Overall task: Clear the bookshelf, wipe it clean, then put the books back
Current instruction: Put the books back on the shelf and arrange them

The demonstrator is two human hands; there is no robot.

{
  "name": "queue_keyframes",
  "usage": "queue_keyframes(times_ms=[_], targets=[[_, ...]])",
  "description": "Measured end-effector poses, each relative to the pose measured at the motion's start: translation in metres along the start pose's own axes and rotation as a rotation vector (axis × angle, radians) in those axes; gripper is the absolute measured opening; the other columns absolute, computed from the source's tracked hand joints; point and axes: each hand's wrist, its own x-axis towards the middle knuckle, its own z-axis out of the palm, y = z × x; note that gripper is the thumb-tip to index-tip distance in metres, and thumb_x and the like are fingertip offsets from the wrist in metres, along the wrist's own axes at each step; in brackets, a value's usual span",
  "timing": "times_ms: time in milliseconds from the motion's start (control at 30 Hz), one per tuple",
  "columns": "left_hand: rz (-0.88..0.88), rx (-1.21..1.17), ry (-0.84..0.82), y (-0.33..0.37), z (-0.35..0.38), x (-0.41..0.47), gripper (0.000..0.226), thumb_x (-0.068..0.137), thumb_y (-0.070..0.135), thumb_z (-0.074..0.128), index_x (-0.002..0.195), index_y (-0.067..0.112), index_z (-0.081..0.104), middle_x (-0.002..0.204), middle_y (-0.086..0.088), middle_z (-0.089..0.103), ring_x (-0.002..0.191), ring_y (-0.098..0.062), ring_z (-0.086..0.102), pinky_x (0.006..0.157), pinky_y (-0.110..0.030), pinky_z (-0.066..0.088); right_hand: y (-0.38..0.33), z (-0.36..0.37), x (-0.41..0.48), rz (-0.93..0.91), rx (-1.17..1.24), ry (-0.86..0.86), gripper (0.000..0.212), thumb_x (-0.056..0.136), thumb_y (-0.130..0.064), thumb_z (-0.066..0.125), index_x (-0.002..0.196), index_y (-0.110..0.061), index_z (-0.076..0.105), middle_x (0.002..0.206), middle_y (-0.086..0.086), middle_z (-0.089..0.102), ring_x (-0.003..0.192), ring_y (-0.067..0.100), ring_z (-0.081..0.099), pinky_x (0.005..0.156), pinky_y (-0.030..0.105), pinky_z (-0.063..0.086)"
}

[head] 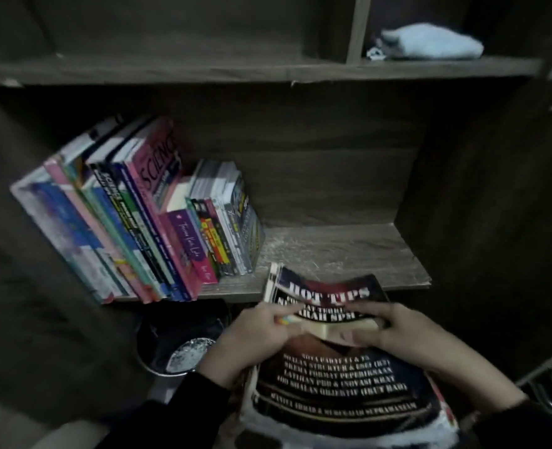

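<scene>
From my remote seat, the dark wooden bookshelf (333, 251) fills nearly the whole view, and I place everything else against its middle board. Its left wall is lost in shadow and its right side runs off the edge.

On the left half of that board stands a row of books (132, 222), spines towards me and all leaning left. One pink cover reads "SCIENCE"; the other titles are too smeared to read. The right half of the board shows bare wood grain.

In front of the board and lower down is a large black book (333, 384) with "HOT TIPS" in white letters. Its top edge buckles upward right at the board's front lip; I cannot tell whether it touches. Its lower corners are cut off or blurred.

Both hands sit on this book's upper part. The left hand (252, 335) has its fingers curled, pinching the cover beside a small coloured spot. The right hand (397, 328) curls its fingers over a pale strip lying across the cover; I cannot tell whether that strip is page edges or a separate thing. Dark sleeves cover both wrists.

Below the board, under the row, a round dark container (177, 345) is half hidden by the left hand.

Above the board, in the upper right compartment, lies a light blue cloth (430, 40).
</scene>
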Motion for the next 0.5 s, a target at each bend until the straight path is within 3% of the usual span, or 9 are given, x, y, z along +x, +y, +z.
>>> queue_keyframes(times_ms=[100,200,267,333,367,433,500], targets=[[0.064,-0.063,0.171,0.025,-0.024,0.005,0.036,0.089,0.054,0.055,0.125,0.052,0.054,0.115,0.019,0.061,0.085,0.000,0.062,0.079,-0.021,0.050,-0.025,-0.021,0.008,-0.138,0.013,0.143,0.050,0.078,-0.043,0.071,0.119,-0.061,0.048,0.106,-0.016,0.060,0.086,0.005,0.065,0.075,0.025,0.055],[0.086,-0.162,0.382,0.041,-0.039,0.019,0.034,0.093,0.050,0.045,0.126,0.055,0.051,0.112,0.005,0.065,0.066,-0.015,0.065,0.068,-0.030,0.055,-0.045,-0.041,0.037,-0.289,0.162,0.148,0.065,0.079,-0.014,0.071,0.119,-0.060,0.049,0.111,-0.017,0.059,0.092,0.012,0.066,0.084,0.034,0.056],[0.124,-0.110,0.510,0.043,-0.044,0.033,0.045,0.092,0.034,0.047,0.131,0.056,0.045,0.117,0.003,0.048,0.057,-0.012,0.056,0.058,-0.021,0.050,-0.054,-0.051,0.066,-0.389,0.171,0.139,0.080,0.076,0.003,0.069,0.124,-0.058,0.048,0.117,-0.011,0.061,0.100,0.018,0.066,0.089,0.038,0.055],[0.175,-0.021,0.617,0.039,-0.045,0.050,0.059,0.094,0.019,0.049,0.138,0.054,0.032,0.114,0.006,0.027,0.055,-0.006,0.048,0.048,-0.012,0.042,-0.061,-0.057,0.101,-0.492,0.109,0.175,0.090,0.073,0.006,0.070,0.128,-0.059,0.044,0.127,-0.003,0.057,0.107,0.023,0.062,0.093,0.040,0.052],[0.197,0.017,0.662,0.036,-0.044,0.059,0.064,0.094,0.016,0.050,0.139,0.054,0.024,0.113,0.004,0.025,0.059,-0.006,0.047,0.051,-0.013,0.043,-0.063,-0.058,0.118,-0.528,0.083,0.203,0.092,0.072,0.005,0.070,0.129,-0.061,0.041,0.131,-0.002,0.053,0.110,0.022,0.060,0.096,0.039,0.051],[0.232,0.135,0.751,0.024,-0.038,0.076,0.069,0.095,0.016,0.053,0.138,0.054,0.015,0.119,-0.003,0.029,0.078,-0.005,0.049,0.074,-0.016,0.049,-0.068,-0.055,0.148,-0.615,0.055,0.270,0.094,0.073,0.005,0.069,0.129,-0.063,0.036,0.135,-0.009,0.046,0.119,0.010,0.051,0.103,0.026,0.043],[0.271,0.187,0.841,0.008,-0.030,0.090,0.070,0.093,0.013,0.059,0.140,0.047,0.020,0.131,-0.014,0.034,0.097,-0.009,0.044,0.085,-0.019,0.041,-0.073,-0.046,0.171,-0.695,0.033,0.382,0.098,0.074,0.008,0.066,0.131,-0.062,0.030,0.138,-0.012,0.042,0.126,0.004,0.041,0.110,0.023,0.033]])
